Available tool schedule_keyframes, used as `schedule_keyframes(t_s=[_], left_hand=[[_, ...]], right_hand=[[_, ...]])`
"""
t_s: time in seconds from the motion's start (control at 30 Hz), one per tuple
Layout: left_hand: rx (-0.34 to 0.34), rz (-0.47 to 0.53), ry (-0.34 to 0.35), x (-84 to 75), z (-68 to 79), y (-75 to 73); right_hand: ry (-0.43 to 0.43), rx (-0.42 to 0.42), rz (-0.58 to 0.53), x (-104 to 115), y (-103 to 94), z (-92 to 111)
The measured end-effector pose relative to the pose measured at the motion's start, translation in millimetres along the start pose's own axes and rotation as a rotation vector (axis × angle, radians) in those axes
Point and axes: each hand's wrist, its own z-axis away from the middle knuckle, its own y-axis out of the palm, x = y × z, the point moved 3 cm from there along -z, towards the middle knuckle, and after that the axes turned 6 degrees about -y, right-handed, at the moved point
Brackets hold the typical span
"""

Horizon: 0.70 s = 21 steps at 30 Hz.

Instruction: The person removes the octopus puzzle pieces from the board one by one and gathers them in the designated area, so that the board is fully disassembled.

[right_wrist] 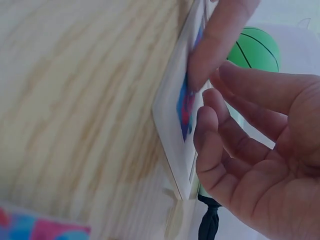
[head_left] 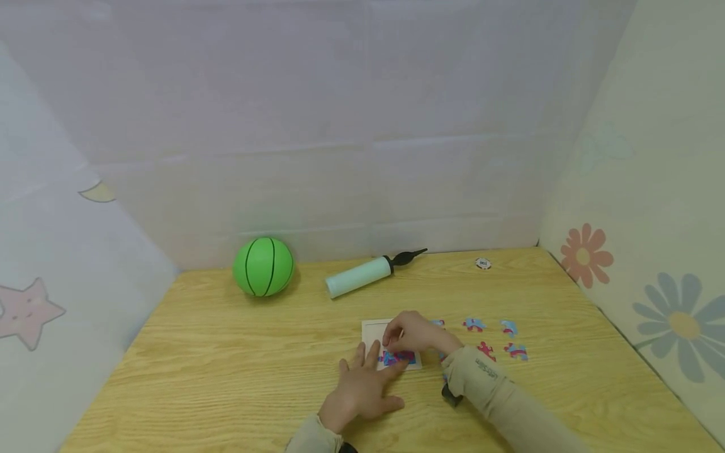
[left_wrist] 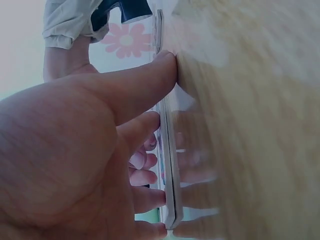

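A small white puzzle tray (head_left: 370, 328) lies on the table with joined blue and pink jigsaw pieces (head_left: 391, 358) in its near part. My left hand (head_left: 362, 387) is spread at its near left edge, fingertips on the frame and one finger reaching onto the pieces. In the left wrist view the left thumb (left_wrist: 145, 87) lies along the tray's side. Over the tray's middle, my right hand (head_left: 416, 332) bends down with curled fingers. In the right wrist view its fingertips (right_wrist: 206, 117) are close over the tray; I cannot tell whether a piece is between them.
Several loose jigsaw pieces (head_left: 516, 351) lie right of the tray, some partly hidden by the right arm. Farther back are a green ball (head_left: 263, 267), a pale blue hand pump (head_left: 359, 277) with a black nozzle, and a round chip (head_left: 483, 263). Sheet-covered walls (head_left: 362, 126) border the table.
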Motion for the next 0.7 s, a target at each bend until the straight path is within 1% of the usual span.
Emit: schedule_keyframes(t_s=[0.17,0.4,0.7], left_hand=[[0.008,0.017,0.004,1.3,-1.0,1.9],[0.017,0.023,-0.001,1.9,-3.0,3.3],[0.028,0.011,-0.012,2.6,-3.5,2.6]], right_hand=[[0.018,0.037,-0.021,1.0,4.7,-3.5],[0.057,0.042,-0.016,3.8,6.1,-4.6],[0.043,0.047,0.001,2.7,8.0,-7.0]])
